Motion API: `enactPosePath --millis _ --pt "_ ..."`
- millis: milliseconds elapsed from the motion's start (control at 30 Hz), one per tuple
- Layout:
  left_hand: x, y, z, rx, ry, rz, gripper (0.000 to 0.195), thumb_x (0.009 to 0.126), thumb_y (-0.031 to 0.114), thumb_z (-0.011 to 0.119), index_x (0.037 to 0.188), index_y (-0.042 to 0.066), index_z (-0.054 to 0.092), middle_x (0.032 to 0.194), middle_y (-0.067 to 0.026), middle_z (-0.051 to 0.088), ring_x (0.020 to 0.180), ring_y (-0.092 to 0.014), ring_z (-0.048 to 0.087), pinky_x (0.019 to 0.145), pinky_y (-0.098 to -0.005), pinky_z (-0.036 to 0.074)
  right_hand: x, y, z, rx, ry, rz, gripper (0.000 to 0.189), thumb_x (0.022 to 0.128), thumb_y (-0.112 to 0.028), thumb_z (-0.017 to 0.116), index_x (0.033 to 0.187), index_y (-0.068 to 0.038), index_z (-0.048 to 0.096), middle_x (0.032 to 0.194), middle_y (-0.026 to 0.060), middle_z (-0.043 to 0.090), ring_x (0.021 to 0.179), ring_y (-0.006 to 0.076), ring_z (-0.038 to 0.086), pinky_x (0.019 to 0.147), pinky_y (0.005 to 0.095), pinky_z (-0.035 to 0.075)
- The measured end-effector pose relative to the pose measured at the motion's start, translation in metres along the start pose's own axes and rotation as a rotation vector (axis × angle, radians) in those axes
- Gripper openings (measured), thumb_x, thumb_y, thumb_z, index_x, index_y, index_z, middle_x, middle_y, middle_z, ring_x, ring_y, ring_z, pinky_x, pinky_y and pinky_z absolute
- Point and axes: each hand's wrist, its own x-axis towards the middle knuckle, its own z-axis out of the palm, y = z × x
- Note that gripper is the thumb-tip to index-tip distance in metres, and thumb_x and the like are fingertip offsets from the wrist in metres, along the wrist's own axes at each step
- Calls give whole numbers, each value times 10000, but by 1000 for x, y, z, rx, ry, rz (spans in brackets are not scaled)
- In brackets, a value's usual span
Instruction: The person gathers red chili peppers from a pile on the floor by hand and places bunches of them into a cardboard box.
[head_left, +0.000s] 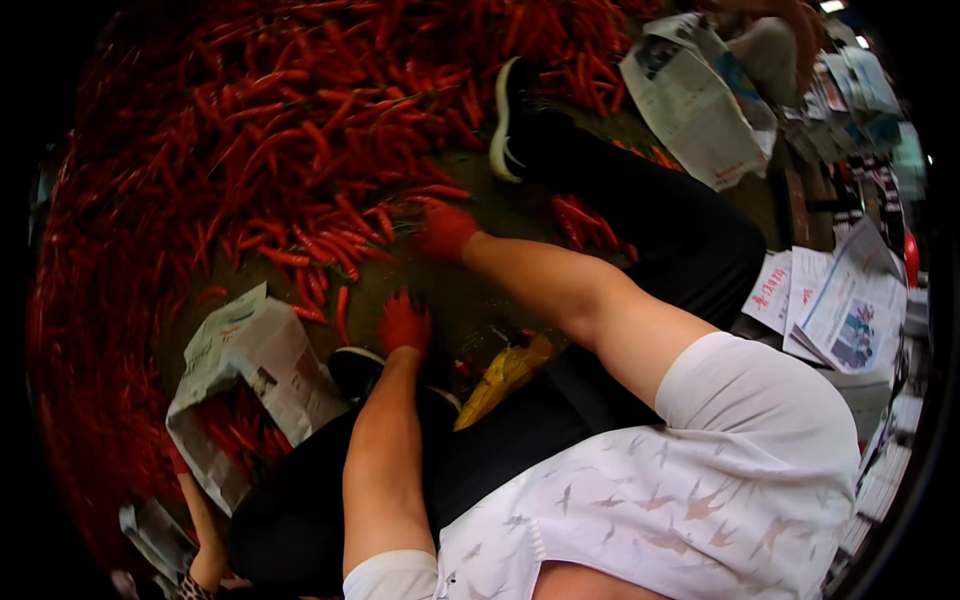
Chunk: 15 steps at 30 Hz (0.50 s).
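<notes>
A broad heap of fresh red chili peppers covers the floor before me. My right hand, in a red glove, reaches to the heap's near edge. Its fingers meet the green stems of a few chilies; blur hides whether they grip any. Lower and to the left, my left hand, also red-gloved, is over the bare floor with its fingers apart and nothing seen in them. Close to its left lie several loose chilies. A newspaper-lined bag with chilies inside stands by my left shoe.
Between my legs lies a crumpled yellow bag. Another paper-covered bag stands upper right, near another person. Newspapers are at my right. At lower left, another person's arm reaches toward the bag. A small chili pile lies beside my right leg.
</notes>
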Motion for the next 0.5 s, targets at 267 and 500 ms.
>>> enactPosePath --millis 267,500 --pt "34 4 66 -1024 287 -393 290 873 250 609 1019 1 632 927 -54 644 844 -179 606 738 -337 487 -64 18 55 321 -54 274 581 792 -393 644 1243 -54 505 1119 212 604 1025 342 589 860 410 490" --pt "24 -12 59 -1160 256 -194 447 860 340 607 1175 29 545 1115 -145 601 988 -249 595 830 -373 482 -62 -47 23 1308 -618 815 641 878 -596 506 1226 -59 554 1177 86 592 1031 159 540 826 357 466"
